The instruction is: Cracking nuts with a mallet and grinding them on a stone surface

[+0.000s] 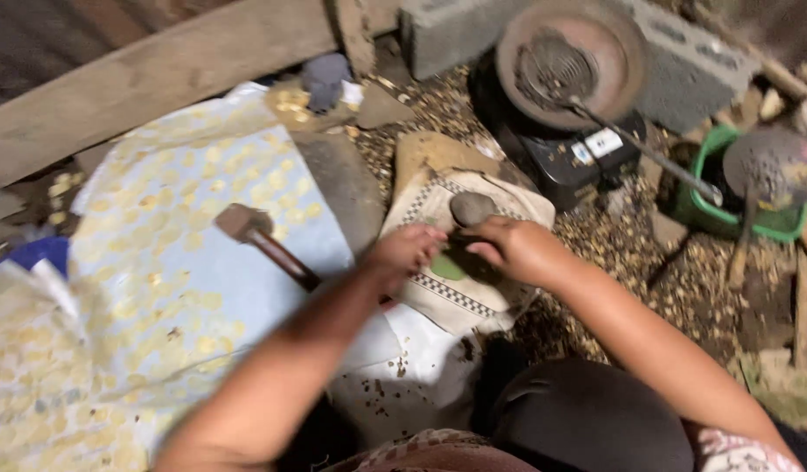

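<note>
Small grey rounded stone (471, 208) on checkered sack (438, 293), right hand (515, 249) grip closed beside it, left hand (406, 251) grip unclear.

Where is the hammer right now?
The hammer lies in the left middle of the head view, on the pale blue sheet with yellow spots, just left of the person's left hand. Neither hand touches it.

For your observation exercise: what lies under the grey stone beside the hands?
The grey stone rests on a pale sack with checked trim. What the sack covers underneath cannot be seen.
</note>
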